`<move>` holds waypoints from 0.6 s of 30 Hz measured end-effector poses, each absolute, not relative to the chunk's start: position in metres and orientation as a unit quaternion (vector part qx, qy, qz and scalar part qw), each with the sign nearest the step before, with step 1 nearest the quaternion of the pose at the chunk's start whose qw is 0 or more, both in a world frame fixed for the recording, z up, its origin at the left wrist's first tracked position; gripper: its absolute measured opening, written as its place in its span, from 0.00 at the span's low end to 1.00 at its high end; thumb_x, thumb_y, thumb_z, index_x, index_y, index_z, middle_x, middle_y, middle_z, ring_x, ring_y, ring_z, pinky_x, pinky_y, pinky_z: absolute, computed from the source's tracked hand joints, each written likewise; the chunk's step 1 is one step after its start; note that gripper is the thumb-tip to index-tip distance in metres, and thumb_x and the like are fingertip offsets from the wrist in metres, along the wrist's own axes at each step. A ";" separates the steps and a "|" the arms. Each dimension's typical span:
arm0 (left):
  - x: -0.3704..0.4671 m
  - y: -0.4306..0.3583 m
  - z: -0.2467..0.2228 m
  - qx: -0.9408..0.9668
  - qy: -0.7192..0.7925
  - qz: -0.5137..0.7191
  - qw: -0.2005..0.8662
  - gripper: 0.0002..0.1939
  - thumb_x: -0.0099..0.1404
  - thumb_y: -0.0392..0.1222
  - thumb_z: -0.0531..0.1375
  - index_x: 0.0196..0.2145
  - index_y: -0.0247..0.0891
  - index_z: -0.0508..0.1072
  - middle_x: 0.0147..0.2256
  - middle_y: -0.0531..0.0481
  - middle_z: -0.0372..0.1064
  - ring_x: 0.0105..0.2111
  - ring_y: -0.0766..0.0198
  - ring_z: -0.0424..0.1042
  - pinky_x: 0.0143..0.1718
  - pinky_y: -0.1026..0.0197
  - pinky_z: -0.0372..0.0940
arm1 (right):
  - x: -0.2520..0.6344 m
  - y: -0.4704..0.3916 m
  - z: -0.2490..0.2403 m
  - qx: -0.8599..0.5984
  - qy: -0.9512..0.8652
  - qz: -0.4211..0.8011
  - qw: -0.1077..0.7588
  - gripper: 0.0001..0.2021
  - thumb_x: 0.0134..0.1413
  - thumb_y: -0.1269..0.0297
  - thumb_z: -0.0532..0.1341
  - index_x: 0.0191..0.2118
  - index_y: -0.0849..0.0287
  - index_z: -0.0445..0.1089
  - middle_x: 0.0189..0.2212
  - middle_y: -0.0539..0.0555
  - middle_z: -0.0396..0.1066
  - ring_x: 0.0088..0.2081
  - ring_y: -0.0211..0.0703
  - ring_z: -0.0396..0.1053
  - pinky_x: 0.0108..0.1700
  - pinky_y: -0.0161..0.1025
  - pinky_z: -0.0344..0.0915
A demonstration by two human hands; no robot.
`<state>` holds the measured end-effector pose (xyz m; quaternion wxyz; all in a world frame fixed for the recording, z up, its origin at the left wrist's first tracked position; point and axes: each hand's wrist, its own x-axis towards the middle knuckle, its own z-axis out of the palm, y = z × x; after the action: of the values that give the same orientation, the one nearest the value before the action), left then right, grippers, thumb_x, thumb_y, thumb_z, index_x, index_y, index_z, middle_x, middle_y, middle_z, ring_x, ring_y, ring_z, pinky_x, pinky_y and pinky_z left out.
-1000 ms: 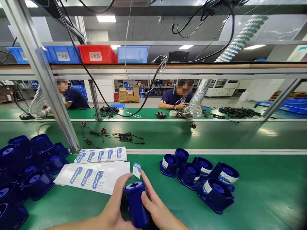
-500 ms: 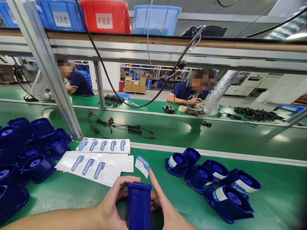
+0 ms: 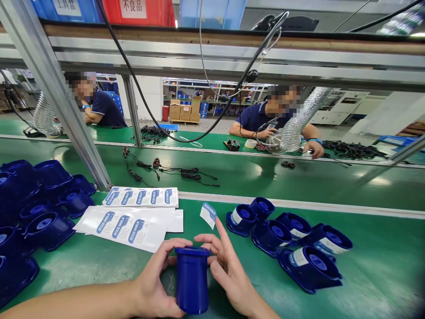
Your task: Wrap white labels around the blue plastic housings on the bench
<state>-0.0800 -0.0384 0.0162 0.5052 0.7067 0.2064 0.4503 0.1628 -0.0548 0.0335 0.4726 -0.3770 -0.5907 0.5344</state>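
Observation:
My left hand (image 3: 155, 280) is wrapped round the side of a dark blue plastic housing (image 3: 191, 283), which has a round barrel with its flanged rim at the top. A white-and-blue label (image 3: 208, 215) clings to the raised index fingertip of my right hand (image 3: 234, 277). The other right fingers are bent, close to the housing's right side; whether they touch it I cannot tell. No label shows on the side of the housing that faces me. Beyond it lie sheets of labels (image 3: 129, 228) on the green bench.
Several unlabelled blue housings (image 3: 48, 226) crowd the left side. On the right stand several labelled housings (image 3: 314, 266). A metal post (image 3: 66, 102) rises at the left, and a black cable (image 3: 146, 106) hangs ahead. Two people (image 3: 104, 108) work across the bench, beyond black cables (image 3: 189, 175).
My right hand has drawn away to the right from the housing, its thumb now in sight, with the label still on its fingertip. The housing has tilted, showing more of its barrel.

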 end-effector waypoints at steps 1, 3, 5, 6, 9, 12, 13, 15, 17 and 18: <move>-0.079 -0.039 0.019 0.704 0.211 0.450 0.509 0.50 0.53 0.39 0.80 0.67 0.48 0.61 0.64 0.37 0.64 0.65 0.41 0.71 0.63 0.47 0.73 | 0.162 -0.054 0.033 -0.382 -0.598 0.517 0.479 0.51 0.70 0.36 0.60 0.81 0.43 0.25 0.64 0.64 0.66 0.53 0.54 0.72 0.49 0.49 0.72; -0.079 -0.039 0.021 0.702 0.219 0.442 0.513 0.49 0.54 0.39 0.79 0.67 0.48 0.62 0.64 0.38 0.64 0.64 0.41 0.71 0.62 0.48 0.74 | 0.159 -0.054 0.032 -0.395 -0.618 0.466 0.495 0.50 0.70 0.39 0.62 0.80 0.42 0.26 0.66 0.65 0.63 0.55 0.56 0.71 0.53 0.52 0.73; -0.079 -0.039 0.019 0.705 0.230 0.438 0.509 0.49 0.53 0.37 0.79 0.66 0.50 0.62 0.64 0.38 0.64 0.64 0.41 0.71 0.59 0.48 0.75 | 0.151 -0.056 0.031 -0.413 -0.635 0.413 0.506 0.51 0.69 0.42 0.63 0.80 0.43 0.26 0.68 0.66 0.60 0.59 0.59 0.71 0.58 0.58 0.72; -0.079 -0.040 0.017 0.704 0.239 0.436 0.507 0.49 0.52 0.36 0.79 0.66 0.50 0.62 0.64 0.39 0.63 0.65 0.41 0.70 0.58 0.49 0.76 | 0.147 -0.058 0.030 -0.424 -0.641 0.393 0.505 0.52 0.68 0.43 0.64 0.80 0.44 0.26 0.69 0.67 0.58 0.61 0.61 0.70 0.61 0.62 0.71; -0.081 -0.038 0.014 0.692 0.270 0.437 0.507 0.48 0.52 0.35 0.78 0.65 0.53 0.64 0.64 0.41 0.63 0.64 0.42 0.70 0.51 0.54 0.79 | 0.135 -0.065 0.028 -0.461 -0.664 0.355 0.469 0.62 0.58 0.48 0.71 0.80 0.46 0.23 0.74 0.69 0.50 0.70 0.71 0.61 0.68 0.72 0.63; -0.081 -0.036 0.018 0.670 0.297 0.443 0.516 0.46 0.53 0.38 0.79 0.64 0.55 0.65 0.64 0.43 0.63 0.64 0.43 0.69 0.49 0.55 0.79 | 0.135 -0.070 0.025 -0.482 -0.698 0.343 0.404 0.79 0.44 0.49 0.81 0.78 0.43 0.13 0.79 0.70 0.35 0.76 0.80 0.47 0.71 0.80 0.55; -0.081 -0.035 0.020 0.663 0.302 0.447 0.520 0.47 0.53 0.39 0.80 0.64 0.55 0.65 0.64 0.43 0.63 0.64 0.43 0.70 0.49 0.55 0.79 | 0.138 -0.070 0.025 -0.478 -0.711 0.342 0.386 0.84 0.39 0.47 0.84 0.77 0.40 0.10 0.79 0.70 0.30 0.77 0.83 0.43 0.70 0.83 0.53; -0.081 -0.035 0.025 0.657 0.301 0.457 0.519 0.47 0.52 0.39 0.80 0.64 0.55 0.64 0.63 0.44 0.63 0.63 0.44 0.70 0.50 0.55 0.79 | 0.147 -0.068 0.026 -0.452 -0.731 0.336 0.386 0.87 0.34 0.41 0.85 0.76 0.37 0.08 0.80 0.70 0.26 0.78 0.84 0.40 0.70 0.85 0.51; -0.080 -0.035 0.027 0.665 0.290 0.462 0.510 0.48 0.52 0.38 0.80 0.64 0.56 0.64 0.63 0.45 0.63 0.63 0.45 0.71 0.51 0.55 0.78 | 0.156 -0.064 0.030 -0.413 -0.730 0.332 0.431 0.82 0.41 0.35 0.81 0.76 0.38 0.09 0.79 0.70 0.29 0.78 0.82 0.41 0.71 0.85 0.50; -0.079 -0.035 0.028 0.673 0.288 0.462 0.502 0.48 0.52 0.37 0.79 0.64 0.56 0.64 0.63 0.45 0.63 0.62 0.46 0.71 0.51 0.55 0.77 | 0.159 -0.061 0.032 -0.400 -0.718 0.333 0.461 0.76 0.48 0.34 0.77 0.77 0.39 0.10 0.79 0.70 0.32 0.77 0.79 0.44 0.71 0.83 0.52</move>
<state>-0.0790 -0.0354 0.0275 0.5017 0.6725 0.2881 0.4615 0.1591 -0.0610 0.0321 0.4610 -0.4005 -0.7184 0.3330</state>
